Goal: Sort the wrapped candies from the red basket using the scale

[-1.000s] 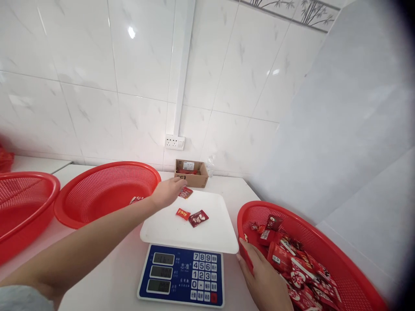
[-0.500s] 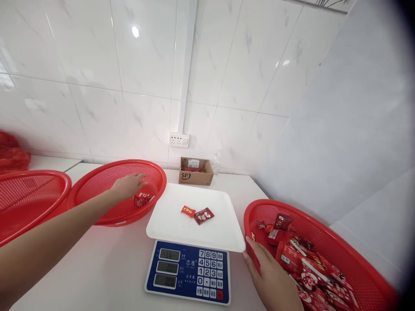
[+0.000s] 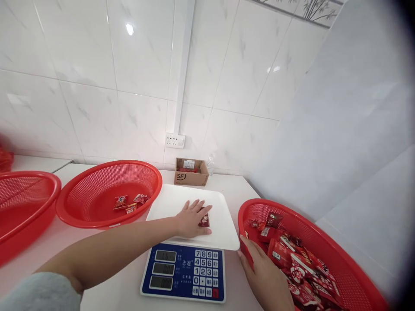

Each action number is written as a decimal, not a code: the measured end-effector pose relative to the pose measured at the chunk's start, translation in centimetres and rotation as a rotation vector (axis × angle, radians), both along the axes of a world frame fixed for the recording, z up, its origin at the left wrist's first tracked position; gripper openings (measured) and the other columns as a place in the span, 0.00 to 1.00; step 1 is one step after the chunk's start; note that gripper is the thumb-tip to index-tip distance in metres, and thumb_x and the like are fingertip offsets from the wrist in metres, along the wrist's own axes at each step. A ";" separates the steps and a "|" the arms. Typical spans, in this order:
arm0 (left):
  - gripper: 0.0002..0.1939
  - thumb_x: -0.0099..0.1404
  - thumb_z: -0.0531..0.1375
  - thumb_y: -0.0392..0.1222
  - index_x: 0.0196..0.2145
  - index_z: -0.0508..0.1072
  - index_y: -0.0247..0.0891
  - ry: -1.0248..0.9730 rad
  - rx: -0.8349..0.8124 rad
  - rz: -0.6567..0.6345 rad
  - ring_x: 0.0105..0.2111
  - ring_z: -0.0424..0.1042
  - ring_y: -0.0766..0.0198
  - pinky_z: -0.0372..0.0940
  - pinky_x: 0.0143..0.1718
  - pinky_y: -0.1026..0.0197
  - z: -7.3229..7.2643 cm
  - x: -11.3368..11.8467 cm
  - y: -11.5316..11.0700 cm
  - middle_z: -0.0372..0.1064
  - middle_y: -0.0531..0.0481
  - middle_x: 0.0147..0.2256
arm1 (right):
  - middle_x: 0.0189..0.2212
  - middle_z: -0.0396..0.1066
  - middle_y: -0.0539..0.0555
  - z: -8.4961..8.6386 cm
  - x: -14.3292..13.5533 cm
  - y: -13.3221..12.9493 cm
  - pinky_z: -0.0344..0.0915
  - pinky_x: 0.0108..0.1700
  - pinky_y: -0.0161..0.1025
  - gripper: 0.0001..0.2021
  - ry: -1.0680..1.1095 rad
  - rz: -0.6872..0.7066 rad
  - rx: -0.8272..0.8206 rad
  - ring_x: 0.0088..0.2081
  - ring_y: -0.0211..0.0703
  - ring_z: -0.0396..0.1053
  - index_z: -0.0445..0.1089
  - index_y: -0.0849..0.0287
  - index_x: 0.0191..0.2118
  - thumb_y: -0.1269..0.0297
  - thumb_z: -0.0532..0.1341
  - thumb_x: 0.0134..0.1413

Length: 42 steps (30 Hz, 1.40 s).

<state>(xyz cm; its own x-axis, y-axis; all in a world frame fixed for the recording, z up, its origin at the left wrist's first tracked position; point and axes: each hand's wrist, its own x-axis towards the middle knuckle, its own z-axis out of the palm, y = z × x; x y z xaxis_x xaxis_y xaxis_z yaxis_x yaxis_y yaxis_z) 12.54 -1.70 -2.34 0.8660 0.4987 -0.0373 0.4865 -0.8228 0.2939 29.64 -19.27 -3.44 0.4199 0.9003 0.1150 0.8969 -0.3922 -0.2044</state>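
My left hand lies over the white tray of a weighing scale, palm down with fingers spread. Under its fingertips a dark red snack packet shows in part; the small bright red packet beside it is hidden. The scale's blue keypad panel faces me. At the right, my right hand grips the near-left rim of a red perforated basket. Many red snack packets fill that basket. Left of the scale, another red basket holds several small packets.
A third red basket stands at the far left. Behind the scale are a small cardboard box with red items inside and a clear plastic item. A power socket is on the tiled wall.
My left hand has moved right from the middle basket onto the scale tray, covering packets there. More small packets show in that basket. My right hand stays at the right basket's rim.
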 end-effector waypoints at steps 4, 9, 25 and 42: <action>0.24 0.66 0.45 0.52 0.56 0.58 0.41 -0.043 0.086 -0.035 0.60 0.48 0.52 0.45 0.57 0.46 -0.1 2.5 0.3 0.49 0.40 0.60 | 0.55 0.63 0.53 0.0 -0.1 0.0 0.68 0.41 0.42 0.24 0.004 0.002 -0.008 0.47 0.47 0.68 0.61 0.53 0.55 0.55 0.41 0.58; 0.14 0.64 0.49 0.47 0.42 0.68 0.40 -0.091 0.185 0.006 0.48 0.62 0.57 0.58 0.49 0.55 0.1 3.1 0.5 0.62 0.44 0.46 | 0.55 0.62 0.54 0.1 -0.1 0.0 0.67 0.42 0.43 0.24 0.018 0.009 -0.019 0.49 0.48 0.67 0.60 0.53 0.56 0.55 0.40 0.59; 0.18 0.60 0.49 0.57 0.34 0.67 0.40 -0.049 0.299 0.235 0.32 0.71 0.60 0.62 0.29 0.61 3.4 -1.9 1.6 0.67 0.49 0.38 | 0.56 0.62 0.53 0.0 0.0 -0.2 0.68 0.41 0.45 0.24 0.004 0.018 -0.019 0.49 0.49 0.67 0.60 0.53 0.55 0.54 0.40 0.58; 0.22 0.65 0.42 0.44 0.53 0.64 0.46 0.037 0.375 0.694 0.45 0.69 0.53 0.54 0.51 0.45 0.0 -17.8 -1.3 0.73 0.45 0.42 | 0.56 0.61 0.51 -0.9 0.8 0.0 0.68 0.43 0.46 0.25 0.039 0.002 -0.037 0.51 0.50 0.65 0.59 0.51 0.56 0.50 0.42 0.56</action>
<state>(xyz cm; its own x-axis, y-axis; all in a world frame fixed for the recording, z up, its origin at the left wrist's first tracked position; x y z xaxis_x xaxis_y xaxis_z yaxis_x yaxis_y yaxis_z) -5.27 -2.98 -2.36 0.3537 0.9098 0.2173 0.9291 -0.3685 0.0305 30.48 -19.22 -4.29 0.4218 0.9043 0.0653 0.8893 -0.3986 -0.2241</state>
